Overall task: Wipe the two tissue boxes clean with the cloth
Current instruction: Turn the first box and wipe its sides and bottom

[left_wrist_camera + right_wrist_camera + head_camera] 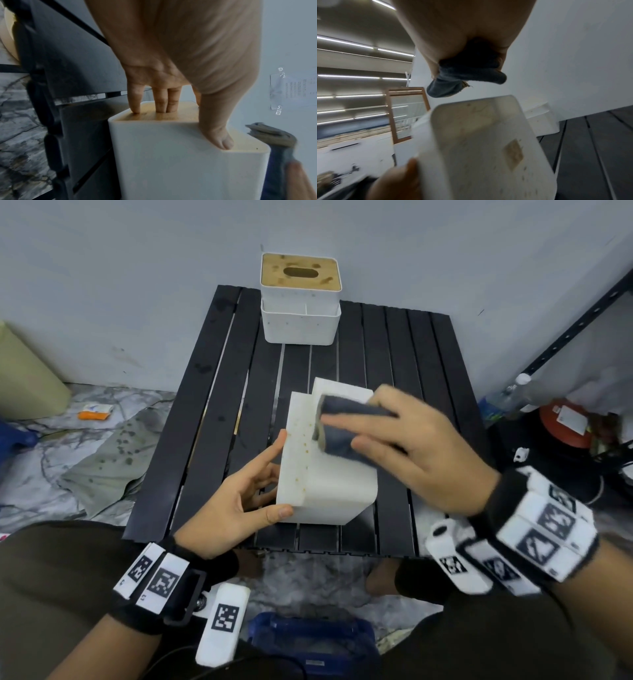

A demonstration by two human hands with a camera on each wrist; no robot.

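Observation:
One white tissue box [335, 484] [180, 169] [488, 148] lies on its side near the front of the black slatted table [212, 405]. Its upward side carries brown specks. My left hand [274, 474] braces it from the left, with straight fingers [161, 102] pressed on the wooden lid and the thumb at the front edge. My right hand [363, 436] grips a folded dark grey cloth [349, 412] [274, 135] [471, 75] at the box's top. The second white tissue box [301, 323] [542, 121], its wooden lid stained, stands upright at the table's far edge.
A grey wall rises right behind the table. On the marble floor to the left lie a spotted grey-green rag [102, 460] and an orange packet [96, 412]. A black metal rack [565, 337], a bottle [507, 398] and a red-topped item [565, 422] crowd the right.

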